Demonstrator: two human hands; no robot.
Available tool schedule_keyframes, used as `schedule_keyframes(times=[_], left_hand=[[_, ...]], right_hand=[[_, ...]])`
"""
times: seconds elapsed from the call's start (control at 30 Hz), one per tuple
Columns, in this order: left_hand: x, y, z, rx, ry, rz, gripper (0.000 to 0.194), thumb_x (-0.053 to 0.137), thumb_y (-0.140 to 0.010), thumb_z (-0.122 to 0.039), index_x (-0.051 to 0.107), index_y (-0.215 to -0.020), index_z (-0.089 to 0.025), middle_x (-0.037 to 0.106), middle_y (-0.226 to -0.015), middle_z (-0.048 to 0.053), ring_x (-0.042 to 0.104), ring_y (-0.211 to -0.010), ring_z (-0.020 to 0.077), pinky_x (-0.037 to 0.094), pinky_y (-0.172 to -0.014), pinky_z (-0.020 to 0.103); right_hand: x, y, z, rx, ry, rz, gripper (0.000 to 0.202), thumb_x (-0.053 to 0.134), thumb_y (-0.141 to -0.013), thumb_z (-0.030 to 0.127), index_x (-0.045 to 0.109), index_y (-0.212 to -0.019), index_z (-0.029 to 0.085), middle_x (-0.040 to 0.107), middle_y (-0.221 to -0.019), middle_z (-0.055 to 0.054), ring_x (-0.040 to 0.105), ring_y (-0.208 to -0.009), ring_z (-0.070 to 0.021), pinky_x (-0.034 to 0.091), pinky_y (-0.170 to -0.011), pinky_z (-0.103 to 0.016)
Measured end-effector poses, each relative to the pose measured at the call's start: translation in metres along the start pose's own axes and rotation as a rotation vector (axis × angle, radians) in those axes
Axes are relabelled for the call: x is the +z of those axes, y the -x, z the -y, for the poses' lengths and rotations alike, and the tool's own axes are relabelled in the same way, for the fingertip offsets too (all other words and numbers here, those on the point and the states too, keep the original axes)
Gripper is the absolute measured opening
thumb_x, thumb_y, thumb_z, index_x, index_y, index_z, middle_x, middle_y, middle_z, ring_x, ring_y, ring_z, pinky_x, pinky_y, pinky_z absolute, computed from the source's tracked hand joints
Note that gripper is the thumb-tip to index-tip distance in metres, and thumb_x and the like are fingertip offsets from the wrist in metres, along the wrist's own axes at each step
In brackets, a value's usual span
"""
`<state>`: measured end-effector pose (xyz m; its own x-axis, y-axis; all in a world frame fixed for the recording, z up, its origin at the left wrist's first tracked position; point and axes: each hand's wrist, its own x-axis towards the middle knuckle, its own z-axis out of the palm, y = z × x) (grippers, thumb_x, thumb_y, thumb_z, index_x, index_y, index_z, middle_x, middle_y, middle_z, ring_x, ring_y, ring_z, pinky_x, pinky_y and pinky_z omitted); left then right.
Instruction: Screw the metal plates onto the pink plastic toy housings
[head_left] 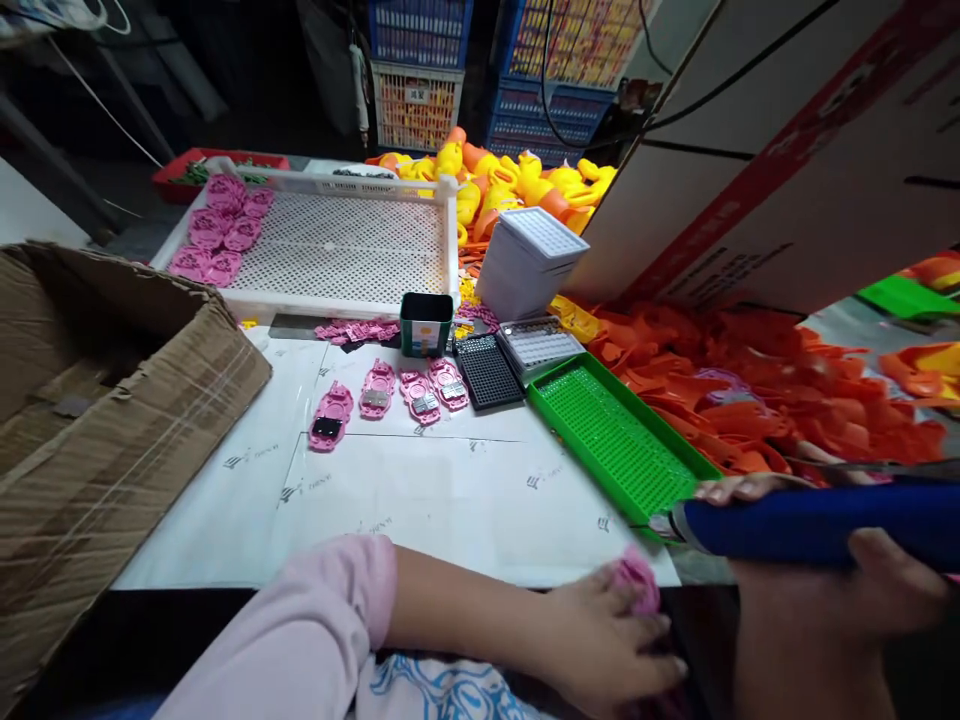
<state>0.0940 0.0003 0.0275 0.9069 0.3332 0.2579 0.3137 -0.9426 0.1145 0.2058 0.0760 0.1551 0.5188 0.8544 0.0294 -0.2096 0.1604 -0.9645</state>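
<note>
My left hand reaches across the front edge of the worktable with its fingers bent around a pink plastic part, blurred and partly hidden. At the right, my right hand is wrapped around a blue electric screwdriver. Its metal tip points left, above the near end of a green perforated tray. Several pink plastic housings lie in a row on the white sheet; one of them carries a black piece, others silvery plates.
A cardboard box stands at the left. Behind are a white perforated crate with pink parts, a dark green cup, a black grid tray and stacked white trays. Orange parts are heaped at the right under a large carton.
</note>
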Motion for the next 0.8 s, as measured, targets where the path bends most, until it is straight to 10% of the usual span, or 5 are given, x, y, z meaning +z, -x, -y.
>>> schedule_keyframes(times=[0.23, 0.4, 0.57, 0.8], left_hand=[[-0.034, 0.021, 0.024, 0.246, 0.188, 0.038, 0.033, 0.052, -0.091, -0.033, 0.071, -0.112, -0.017, 0.070, -0.118, 0.004, 0.064, -0.102, 0.0184, 0.052, -0.087, 0.028], [-0.073, 0.119, 0.090, -0.293, 0.071, -0.130, 0.033, 0.042, -0.096, -0.030, 0.066, -0.112, -0.015, 0.071, -0.114, 0.013, 0.064, -0.109, 0.0244, 0.048, -0.100, 0.043], [-0.115, 0.227, 0.152, -0.739, -0.253, 0.026, 0.056, 0.044, -0.093, -0.050, 0.055, -0.134, -0.014, 0.052, -0.141, 0.020, 0.043, -0.134, 0.0408, 0.035, -0.107, 0.064], [-0.111, 0.283, 0.205, -0.695, -0.293, 0.088, 0.066, 0.039, -0.091, -0.049, 0.042, -0.146, -0.014, 0.040, -0.152, 0.017, 0.025, -0.145, 0.0412, 0.024, -0.113, 0.066]], right_hand=[[0.008, -0.012, -0.009, 0.018, -0.060, 0.040, 0.020, 0.068, -0.049, 0.039, 0.065, -0.068, 0.036, 0.056, -0.054, -0.001, 0.049, -0.055, -0.0208, 0.037, -0.060, -0.047], [0.027, -0.026, -0.016, 0.041, -0.118, 0.086, 0.018, 0.065, -0.044, 0.031, 0.055, -0.059, 0.029, 0.060, -0.056, -0.001, 0.052, -0.051, -0.0201, 0.041, -0.052, -0.043], [0.053, -0.060, -0.029, -0.108, -0.228, 0.156, 0.028, 0.071, -0.050, 0.031, 0.056, -0.072, 0.025, 0.060, -0.056, 0.002, 0.057, -0.050, -0.0169, 0.045, -0.046, -0.034], [0.094, -0.146, -0.050, -0.151, -0.195, 0.174, 0.035, 0.069, -0.059, 0.041, 0.053, -0.084, 0.023, 0.056, -0.051, 0.007, 0.054, -0.041, -0.0120, 0.046, -0.043, -0.027]])
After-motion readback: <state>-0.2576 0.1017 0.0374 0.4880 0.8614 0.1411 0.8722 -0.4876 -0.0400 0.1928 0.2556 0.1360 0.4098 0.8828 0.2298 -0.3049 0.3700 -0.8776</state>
